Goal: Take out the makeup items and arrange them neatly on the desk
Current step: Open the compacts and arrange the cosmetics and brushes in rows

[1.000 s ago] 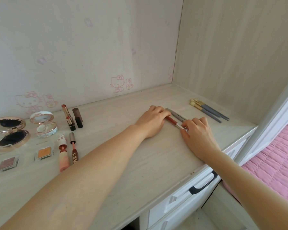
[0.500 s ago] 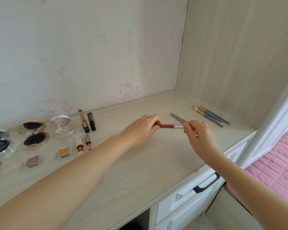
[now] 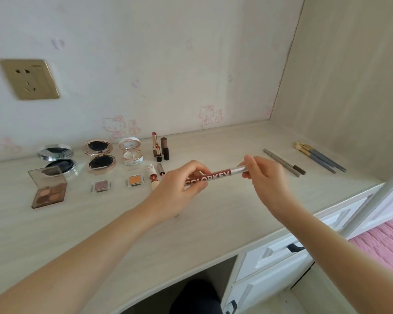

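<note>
Both hands hold the COLORKEY tube [image 3: 216, 175] in the air above the middle of the desk [image 3: 191, 234]. The left hand [image 3: 179, 189] pinches its red barrel and the right hand [image 3: 266, 177] pinches the silver cap. If the cap gives suddenly, the barrel could slip, drop and roll off the front edge (nothing there would stop it). Farther left, the open eyeshadow palette [image 3: 49, 193] shows four brown pans, and two clear cases [image 3: 101, 185] hold one pan each. Toward the back edge stand three open compacts [image 3: 99, 157], two with dark pads, the third pale.
</note>
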Available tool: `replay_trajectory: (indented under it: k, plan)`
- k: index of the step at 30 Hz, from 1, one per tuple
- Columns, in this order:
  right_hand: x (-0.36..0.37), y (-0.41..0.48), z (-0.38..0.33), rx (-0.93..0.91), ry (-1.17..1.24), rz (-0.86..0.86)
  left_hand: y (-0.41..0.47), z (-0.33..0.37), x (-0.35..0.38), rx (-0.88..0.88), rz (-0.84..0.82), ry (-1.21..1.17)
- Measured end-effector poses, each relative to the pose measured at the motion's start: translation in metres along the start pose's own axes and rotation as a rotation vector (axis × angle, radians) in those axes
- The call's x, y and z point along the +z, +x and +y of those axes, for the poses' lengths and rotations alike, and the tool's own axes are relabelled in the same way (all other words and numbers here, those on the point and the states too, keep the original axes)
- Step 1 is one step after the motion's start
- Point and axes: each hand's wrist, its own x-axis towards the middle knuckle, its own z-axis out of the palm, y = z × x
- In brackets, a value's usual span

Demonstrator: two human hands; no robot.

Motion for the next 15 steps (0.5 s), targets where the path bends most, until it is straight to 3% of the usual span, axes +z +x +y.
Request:
replay_trajectory:
  k: [5,15]
  plan:
    - [0.028,-0.019,-0.027,-0.014,0.016,-0.192,-0.037,-0.011,-0.023,-0.023,0.065,-0.009]
    - [0.086,-0.043,-0.06,0.006,0.042,-0.46,-0.104,-0.036,-0.08,-0.006,0.217,0.216]
